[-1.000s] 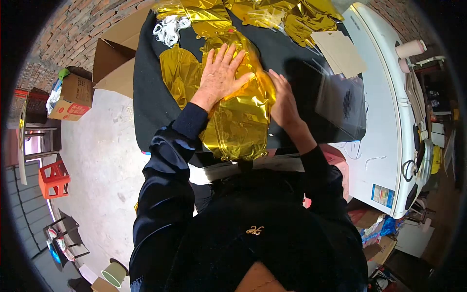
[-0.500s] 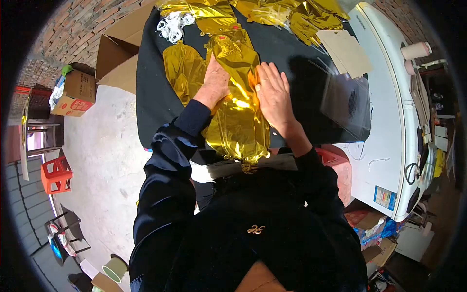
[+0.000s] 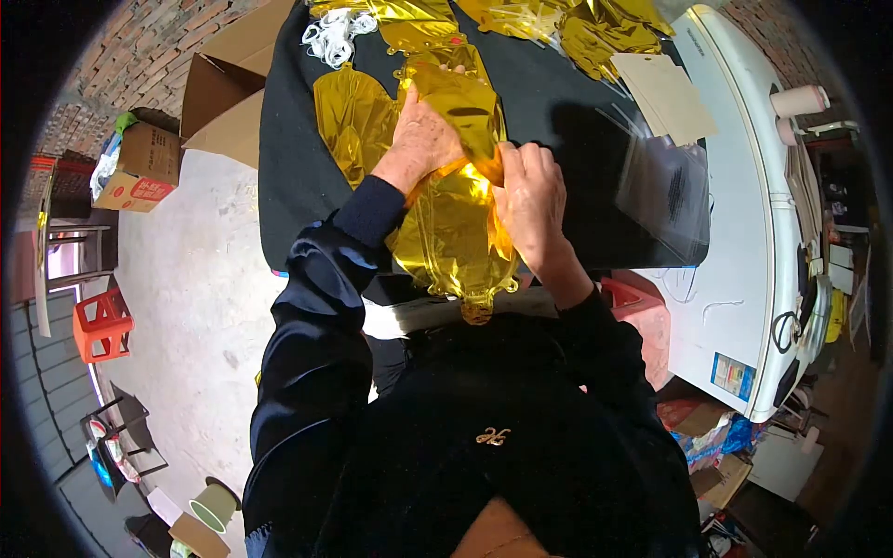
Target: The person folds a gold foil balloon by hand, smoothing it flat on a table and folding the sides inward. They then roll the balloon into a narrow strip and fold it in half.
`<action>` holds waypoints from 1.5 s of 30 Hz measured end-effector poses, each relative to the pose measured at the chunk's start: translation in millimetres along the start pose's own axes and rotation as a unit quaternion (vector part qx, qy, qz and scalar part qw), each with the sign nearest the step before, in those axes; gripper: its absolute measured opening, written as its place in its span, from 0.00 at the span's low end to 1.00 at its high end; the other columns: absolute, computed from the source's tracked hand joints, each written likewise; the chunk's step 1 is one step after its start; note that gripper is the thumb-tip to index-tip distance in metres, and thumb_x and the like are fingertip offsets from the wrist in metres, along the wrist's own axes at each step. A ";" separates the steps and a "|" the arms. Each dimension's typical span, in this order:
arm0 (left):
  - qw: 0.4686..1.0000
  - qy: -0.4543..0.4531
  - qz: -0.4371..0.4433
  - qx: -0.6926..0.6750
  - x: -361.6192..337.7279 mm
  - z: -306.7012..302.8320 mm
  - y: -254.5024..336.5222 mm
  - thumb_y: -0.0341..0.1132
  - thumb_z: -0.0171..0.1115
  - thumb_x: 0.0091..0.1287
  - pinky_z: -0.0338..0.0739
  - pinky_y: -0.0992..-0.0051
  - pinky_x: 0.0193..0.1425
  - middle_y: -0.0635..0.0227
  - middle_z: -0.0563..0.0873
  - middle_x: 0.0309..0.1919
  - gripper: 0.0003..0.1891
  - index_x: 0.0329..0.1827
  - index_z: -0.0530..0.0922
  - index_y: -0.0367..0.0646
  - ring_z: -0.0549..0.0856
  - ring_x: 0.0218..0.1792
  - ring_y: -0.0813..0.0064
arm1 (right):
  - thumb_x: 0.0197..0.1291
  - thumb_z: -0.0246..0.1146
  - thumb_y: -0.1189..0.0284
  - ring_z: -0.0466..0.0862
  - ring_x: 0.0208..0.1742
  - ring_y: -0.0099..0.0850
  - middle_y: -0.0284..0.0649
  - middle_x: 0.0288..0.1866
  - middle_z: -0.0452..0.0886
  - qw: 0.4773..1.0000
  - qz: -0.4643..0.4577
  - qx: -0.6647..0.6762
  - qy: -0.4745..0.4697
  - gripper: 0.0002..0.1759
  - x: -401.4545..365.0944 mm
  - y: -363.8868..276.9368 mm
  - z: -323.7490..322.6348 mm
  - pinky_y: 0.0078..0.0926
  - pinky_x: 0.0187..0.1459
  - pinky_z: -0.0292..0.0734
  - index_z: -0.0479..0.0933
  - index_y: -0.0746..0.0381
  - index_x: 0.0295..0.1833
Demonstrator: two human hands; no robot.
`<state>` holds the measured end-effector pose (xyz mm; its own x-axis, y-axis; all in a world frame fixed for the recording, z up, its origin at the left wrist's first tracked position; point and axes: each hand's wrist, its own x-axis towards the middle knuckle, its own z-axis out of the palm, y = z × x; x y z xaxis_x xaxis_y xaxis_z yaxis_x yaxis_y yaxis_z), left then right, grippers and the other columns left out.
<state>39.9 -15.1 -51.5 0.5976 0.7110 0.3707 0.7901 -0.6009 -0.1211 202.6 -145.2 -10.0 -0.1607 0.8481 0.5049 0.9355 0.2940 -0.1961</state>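
A gold foil balloon (image 3: 456, 223), flat and uninflated, lies on the black table cover (image 3: 288, 186) in front of me. My left hand (image 3: 423, 139) grips its upper part, which is lifted and folded toward me. My right hand (image 3: 532, 200) pinches the right edge of the same foil at the fold. Another flat gold foil balloon (image 3: 352, 119) lies just left of my left hand.
More gold foil (image 3: 595, 33) and white ribbon (image 3: 339, 33) sit at the table's far end. Clear plastic bags (image 3: 665, 186) and a cardboard card (image 3: 665, 93) lie to the right, beside a white appliance (image 3: 744, 232). Cardboard boxes (image 3: 223, 84) and an orange stool (image 3: 100, 325) stand left.
My left hand went from pressing flat on the foil to gripping and folding its upper part toward me. My right hand shifted left and closed on the foil's edge.
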 end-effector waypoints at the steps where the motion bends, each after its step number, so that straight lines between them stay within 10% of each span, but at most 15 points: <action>1: 1.000 0.009 0.006 0.019 -2.4 4.9 -1.5 0.64 0.53 0.69 0.46 0.47 0.87 0.63 0.66 0.83 0.39 0.82 0.68 0.60 0.61 0.84 0.61 | 0.49 0.75 0.74 0.78 0.47 0.40 0.39 0.42 0.76 1.000 -0.009 0.001 0.002 0.27 -1.0 -1.3 1.2 0.39 0.50 0.74 0.79 0.62 0.58; 6: 0.999 -0.018 0.032 0.030 -3.8 -2.7 -3.3 0.63 0.52 0.71 0.42 0.51 0.88 0.61 0.63 0.84 0.42 0.86 0.61 0.56 0.58 0.85 0.57 | 0.50 0.72 0.75 0.78 0.48 0.40 0.39 0.43 0.76 1.000 -0.022 -0.019 0.008 0.25 1.4 -10.5 9.9 0.39 0.51 0.74 0.80 0.64 0.57; 13: 0.992 0.053 0.014 -0.114 -4.0 11.0 -6.7 0.55 0.56 0.73 0.52 0.51 0.86 0.57 0.64 0.83 0.39 0.86 0.60 0.55 0.62 0.83 0.52 | 0.53 0.74 0.74 0.67 0.81 0.51 0.58 0.74 0.72 0.998 -0.046 0.025 -0.030 0.37 -6.2 -17.2 25.8 0.47 0.78 0.64 0.73 0.76 0.68; 21: 0.996 0.000 0.030 -0.084 1.7 0.6 -7.0 0.52 0.58 0.73 0.54 0.49 0.85 0.62 0.65 0.83 0.36 0.84 0.64 0.54 0.60 0.83 0.48 | 0.71 0.63 0.58 0.56 0.86 0.55 0.64 0.83 0.59 0.993 -0.029 0.019 -0.111 0.43 -17.8 -22.1 31.5 0.53 0.85 0.45 0.61 0.79 0.78; 32: 0.995 -0.026 0.098 -0.021 8.8 4.6 -29.1 0.54 0.57 0.72 0.47 0.48 0.87 0.68 0.66 0.83 0.34 0.81 0.68 0.59 0.55 0.85 0.50 | 0.73 0.60 0.55 0.52 0.88 0.53 0.62 0.85 0.57 0.991 -0.015 0.025 -0.128 0.42 -17.2 -23.2 29.0 0.56 0.85 0.40 0.61 0.76 0.80; 36: 0.970 -0.115 -0.045 -0.210 11.8 -5.1 -62.4 0.49 0.58 0.72 0.51 0.49 0.85 0.65 0.72 0.78 0.29 0.76 0.75 0.55 0.64 0.80 0.49 | 0.73 0.60 0.56 0.51 0.89 0.49 0.58 0.86 0.56 0.991 -0.006 0.022 -0.131 0.41 -16.7 -24.9 25.2 0.54 0.86 0.40 0.60 0.72 0.81; 40: 0.643 -0.024 -0.340 -0.686 -6.6 -48.4 -68.5 0.52 0.59 0.76 0.74 0.67 0.68 0.58 0.87 0.59 0.27 0.64 0.83 0.37 0.82 0.62 0.61 | 0.73 0.60 0.56 0.51 0.89 0.48 0.57 0.86 0.56 0.991 -0.003 0.030 -0.127 0.41 -17.8 -25.1 27.8 0.54 0.85 0.40 0.61 0.72 0.81; 43: 0.622 -0.022 -0.334 -0.708 -4.5 -89.1 -43.7 0.57 0.61 0.75 0.76 0.70 0.62 0.60 0.88 0.55 0.30 0.60 0.84 0.35 0.85 0.56 0.68 | 0.73 0.60 0.56 0.52 0.88 0.49 0.57 0.86 0.56 0.992 -0.009 0.033 -0.125 0.41 -18.6 -24.4 26.2 0.56 0.85 0.40 0.61 0.72 0.81; 44: 0.766 -0.029 -0.352 -0.537 -1.7 -73.8 -49.1 0.56 0.67 0.71 0.80 0.68 0.55 0.58 0.92 0.46 0.28 0.56 0.86 0.37 0.90 0.47 0.65 | 0.73 0.60 0.56 0.52 0.88 0.50 0.58 0.86 0.56 0.991 -0.013 0.033 -0.125 0.41 -18.7 -23.8 26.6 0.57 0.85 0.39 0.62 0.73 0.80; 45: 0.800 0.015 -0.320 -0.508 -4.5 -36.1 -52.0 0.53 0.68 0.71 0.81 0.65 0.51 0.57 0.92 0.41 0.25 0.55 0.86 0.38 0.90 0.44 0.60 | 0.73 0.60 0.55 0.52 0.88 0.51 0.59 0.86 0.56 0.991 -0.018 0.033 -0.125 0.41 -18.4 -23.3 26.6 0.59 0.85 0.39 0.62 0.73 0.80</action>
<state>-8.8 -0.2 -13.6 0.1007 0.9916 0.0810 0.4045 -0.1152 0.9073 175.4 -155.9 -37.1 -0.2742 0.9170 0.2897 0.9066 0.3470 -0.2403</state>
